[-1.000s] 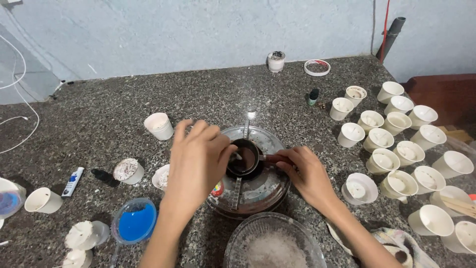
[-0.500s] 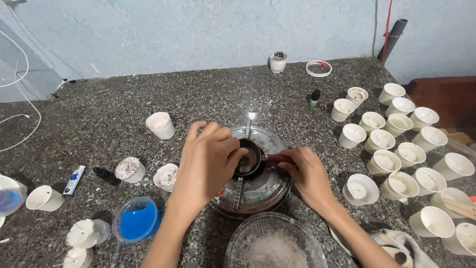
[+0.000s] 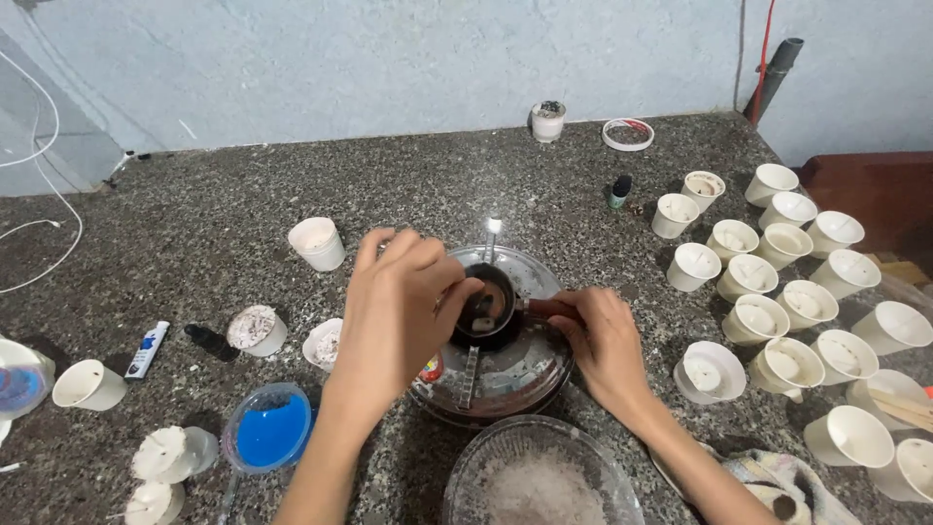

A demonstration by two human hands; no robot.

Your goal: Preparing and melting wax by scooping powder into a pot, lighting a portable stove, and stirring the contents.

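A small dark pot (image 3: 488, 309) of brown liquid sits over a round glass bowl (image 3: 525, 374) on the granite counter. My right hand (image 3: 601, 342) grips the pot's reddish handle (image 3: 544, 308) at its right side. My left hand (image 3: 397, 309) hovers over the pot's left rim with its fingers pinched on a small white piece that dips into the liquid. A thin metal utensil (image 3: 492, 238) lies across the bowl under the pot.
Many white cups (image 3: 777, 316) with pale filling crowd the right side. A glass bowl of white flakes (image 3: 541, 481) sits near me. A blue-filled cup (image 3: 265, 434), more white cups (image 3: 317, 243) and a small tube (image 3: 148, 349) lie at the left.
My left hand has shifted slightly right and closed its fingers further over the pot's rim. My right hand stays on the handle.
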